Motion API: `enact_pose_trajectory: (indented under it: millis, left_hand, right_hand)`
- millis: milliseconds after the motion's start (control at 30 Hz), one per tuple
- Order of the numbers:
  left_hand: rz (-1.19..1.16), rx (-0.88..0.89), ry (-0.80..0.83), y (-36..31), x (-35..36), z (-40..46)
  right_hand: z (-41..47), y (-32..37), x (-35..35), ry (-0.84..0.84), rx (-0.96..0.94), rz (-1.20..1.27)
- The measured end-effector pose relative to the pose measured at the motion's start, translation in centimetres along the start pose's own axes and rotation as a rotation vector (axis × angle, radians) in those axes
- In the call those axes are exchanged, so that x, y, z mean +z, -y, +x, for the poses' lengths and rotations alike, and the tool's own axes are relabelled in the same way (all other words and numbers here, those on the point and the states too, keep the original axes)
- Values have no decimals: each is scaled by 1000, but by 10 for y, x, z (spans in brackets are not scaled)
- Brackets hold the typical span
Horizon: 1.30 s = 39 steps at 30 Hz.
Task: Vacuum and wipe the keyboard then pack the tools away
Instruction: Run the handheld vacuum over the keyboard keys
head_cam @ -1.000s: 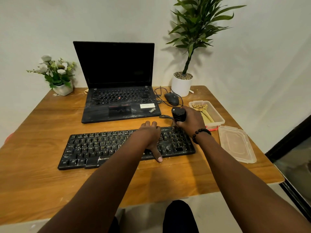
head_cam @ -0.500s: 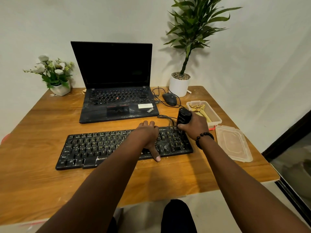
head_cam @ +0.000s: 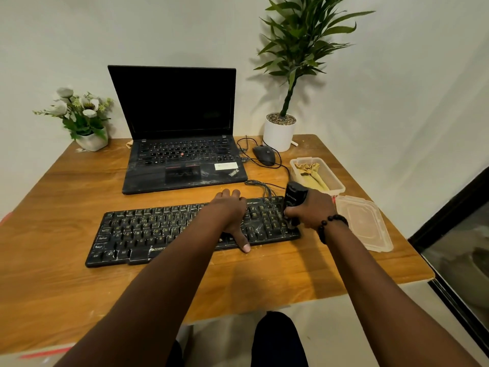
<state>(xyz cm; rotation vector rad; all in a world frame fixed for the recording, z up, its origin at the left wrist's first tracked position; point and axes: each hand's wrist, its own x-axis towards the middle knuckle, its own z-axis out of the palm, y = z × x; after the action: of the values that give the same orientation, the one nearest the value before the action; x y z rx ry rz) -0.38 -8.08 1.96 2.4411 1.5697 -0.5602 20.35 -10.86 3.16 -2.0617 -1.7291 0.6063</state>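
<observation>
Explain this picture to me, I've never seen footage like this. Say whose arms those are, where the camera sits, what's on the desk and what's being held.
There is no machine here: the arms belong to a person, filmed by a wide-angle camera on their head, looking forward and down. The left hand lies over the keyboard, thumb at its near edge, steadying it. The right hand grips a small black vacuum, its lower end at the keyboard's right-hand keys. On the desk behind the keyboard stand an open laptop with a dark screen, a mouse, a tall potted plant and a small pot of flowers. To the right a clear box holds a yellowish cloth; its lid lies beside it.
</observation>
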Motion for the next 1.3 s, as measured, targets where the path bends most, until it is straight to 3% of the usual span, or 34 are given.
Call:
enact_pose_trajectory:
  millis: [100, 233, 400, 667, 800, 967, 1100, 1200, 1300]
  left_hand:
    - [-2, -2, -5, 0, 1, 0]
    - [-3, -3, 3, 0, 1, 0]
    - [-15, 10, -12, 2, 2, -2]
    - [-46, 21, -32, 5, 4, 0]
    - [-75, 26, -50, 8, 9, -1]
    - [-78, 28, -62, 9, 10, -2]
    - [-155, 50, -31, 19, 17, -5]
    - [-145, 29, -11, 31, 16, -11]
    - [-96, -15, -10, 40, 14, -15]
  right_hand:
    - [-6, -3, -14, 109, -55, 38]
    - [-9, -12, 0, 58, -57, 232]
    - [-3, -10, 5, -195, -46, 141]
    - [-21, -4, 6, 46, -11, 277]
    - [-24, 4, 21, -191, -10, 207]
    - [-35, 1, 29, -100, 30, 385]
    - [-37, -14, 29, -222, 135, 562]
    - [-42, -15, 30, -325, 148, 520]
    - [-54, -5, 39, -333, 40, 385]
